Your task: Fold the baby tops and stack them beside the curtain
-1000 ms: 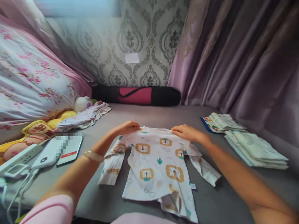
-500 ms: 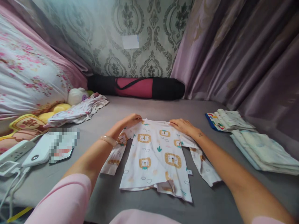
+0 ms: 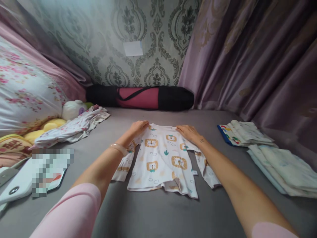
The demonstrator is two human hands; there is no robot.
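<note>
A small white long-sleeved shirt with orange lion faces lies spread on the grey sheet, its neckline away from me and its hem near me. At its left shoulder, my left hand has its fingers closed on the fabric. My right hand grips the other shoulder beside the collar. Both sleeves slant down and outward, partly under my forearms. The hem is wavy and folded up a little at its middle.
Folded clothes and a smaller folded pile lie at the right. A black and red rolled bag rests along the wall. At left are a crumpled garment, plush toys and a white power bank.
The shirt has shifted slightly away from me with both hands still at its shoulders, and its sleeves have drawn inward. The camera view has tilted and moved a little.
</note>
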